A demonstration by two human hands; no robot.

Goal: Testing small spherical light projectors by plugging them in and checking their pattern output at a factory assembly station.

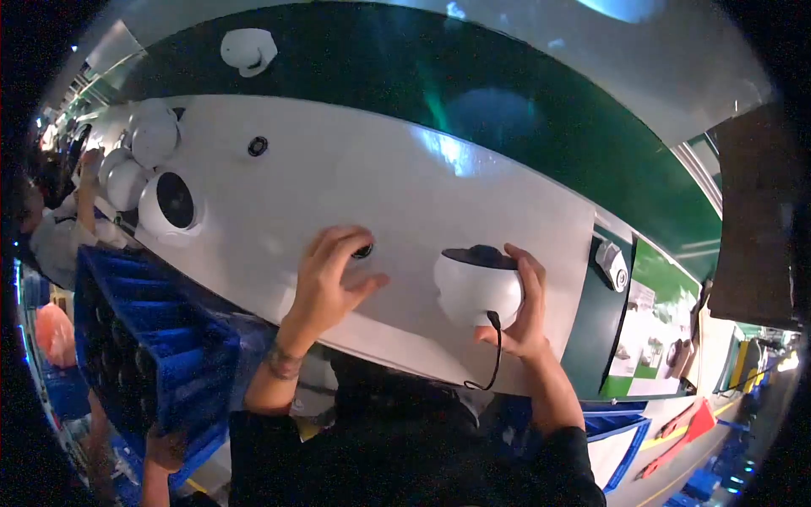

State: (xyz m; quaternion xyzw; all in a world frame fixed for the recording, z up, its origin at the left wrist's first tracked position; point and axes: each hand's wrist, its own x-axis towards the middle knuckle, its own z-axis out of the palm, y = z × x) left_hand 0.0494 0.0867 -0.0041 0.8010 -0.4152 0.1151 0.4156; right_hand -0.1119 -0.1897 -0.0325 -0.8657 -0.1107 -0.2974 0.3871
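Note:
My right hand [528, 308] grips a white rounded device [480, 291] with a flat black top, thumb low and fingers along its right side. A black cable [497, 351] hangs from the device's near side and curls at the table's front edge. Left of it, my left hand [329, 275] hovers palm down, its thumb spread away from the fingers. Just under those fingertips lies a small round black part [363, 251], partly covered; whether the fingers touch it I cannot tell.
Several white rounded devices [169, 207] cluster at the table's left end. A small black disc [258, 146] lies farther back, and a white part [249, 51] on the green strip. Another person's hand [165, 448] is at a blue crate [198, 355]. A small white device [612, 264] lies right.

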